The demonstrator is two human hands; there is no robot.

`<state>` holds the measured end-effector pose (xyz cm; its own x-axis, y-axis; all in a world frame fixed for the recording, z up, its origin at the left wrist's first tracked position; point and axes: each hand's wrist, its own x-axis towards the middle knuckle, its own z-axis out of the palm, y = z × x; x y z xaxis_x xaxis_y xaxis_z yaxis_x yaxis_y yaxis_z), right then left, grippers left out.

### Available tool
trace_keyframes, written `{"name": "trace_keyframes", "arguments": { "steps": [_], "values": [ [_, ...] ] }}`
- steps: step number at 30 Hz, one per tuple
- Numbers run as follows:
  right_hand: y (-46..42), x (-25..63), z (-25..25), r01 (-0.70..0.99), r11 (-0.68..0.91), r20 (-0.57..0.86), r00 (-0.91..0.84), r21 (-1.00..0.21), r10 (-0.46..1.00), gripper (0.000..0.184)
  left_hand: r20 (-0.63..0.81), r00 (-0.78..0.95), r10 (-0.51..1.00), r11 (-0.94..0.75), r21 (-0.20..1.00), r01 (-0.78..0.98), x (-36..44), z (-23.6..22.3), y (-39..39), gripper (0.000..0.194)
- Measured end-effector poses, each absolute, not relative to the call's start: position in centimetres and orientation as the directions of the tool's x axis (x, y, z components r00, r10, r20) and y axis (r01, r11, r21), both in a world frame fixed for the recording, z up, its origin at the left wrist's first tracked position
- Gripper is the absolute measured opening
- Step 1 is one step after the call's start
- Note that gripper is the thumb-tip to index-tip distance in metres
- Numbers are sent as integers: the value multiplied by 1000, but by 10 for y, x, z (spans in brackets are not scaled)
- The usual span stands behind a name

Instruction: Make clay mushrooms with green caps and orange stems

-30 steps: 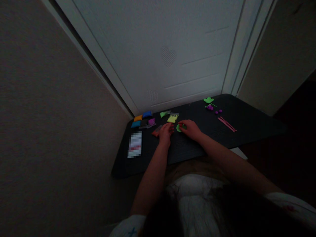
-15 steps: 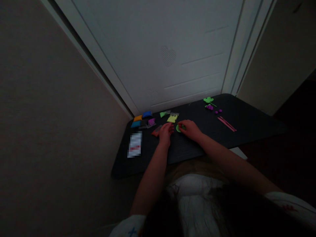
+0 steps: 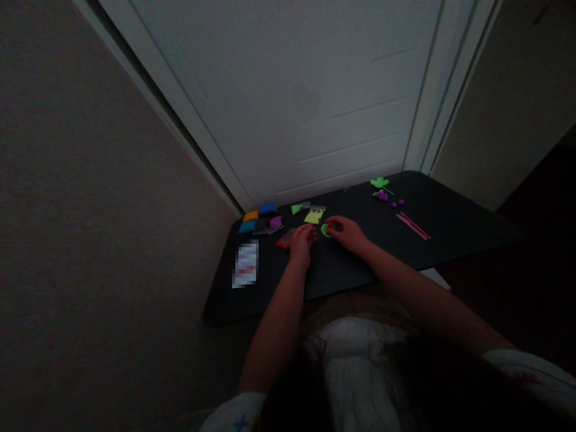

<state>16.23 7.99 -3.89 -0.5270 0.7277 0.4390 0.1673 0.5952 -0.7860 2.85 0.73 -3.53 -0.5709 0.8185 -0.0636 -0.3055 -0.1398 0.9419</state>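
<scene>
A small flat green clay piece [image 3: 324, 230] lies between my hands near the middle of the dark table. My right hand [image 3: 348, 233] arches over its right side, thumb and fingertips bent in on the clay, which they partly cover. Just left of the piece, my left hand [image 3: 303, 241] rests with its fingers loosely curved and nothing visible in them. Beside that hand is a bag of red clay [image 3: 284, 241], partly hidden by it. A bag of yellow clay [image 3: 314, 215] and a bag of light green clay [image 3: 297, 208] lie beyond my hands.
Several clay bags, including orange [image 3: 251, 216], blue [image 3: 268, 208] and purple [image 3: 276, 222], sit back left. A blurred white packet [image 3: 246, 264] is nearer. On the right are a green leaf shape [image 3: 380, 182], purple clay balls [image 3: 381, 196] and pink sticks [image 3: 413, 226]. A white door [image 3: 315, 138] stands behind.
My right hand has shifted slightly up and away, and more of the green piece's left edge shows. The green piece has moved a little away from me. My left hand stays nearly still.
</scene>
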Motion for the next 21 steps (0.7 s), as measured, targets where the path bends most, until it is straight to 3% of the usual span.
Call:
{"name": "trace_keyframes", "arguments": {
  "steps": [4, 10, 21],
  "values": [
    [85, 161, -37, 39, 437, 365, -486, -898, 794, 30, -61, -462, 885, -116, 932, -345, 33, -32, 5, 26],
    [85, 160, -34, -97, 283, 294, -472, -954, 831, 25, -57, -349, 935, -88, 918, -386, 38, -28, 1, 30],
    [81, 161, -33, -124, 287, 308, -536, -950, 786, 29, -50, -400, 915, -126, 908, -400, 38, -28, 2, 24]
  ]
}}
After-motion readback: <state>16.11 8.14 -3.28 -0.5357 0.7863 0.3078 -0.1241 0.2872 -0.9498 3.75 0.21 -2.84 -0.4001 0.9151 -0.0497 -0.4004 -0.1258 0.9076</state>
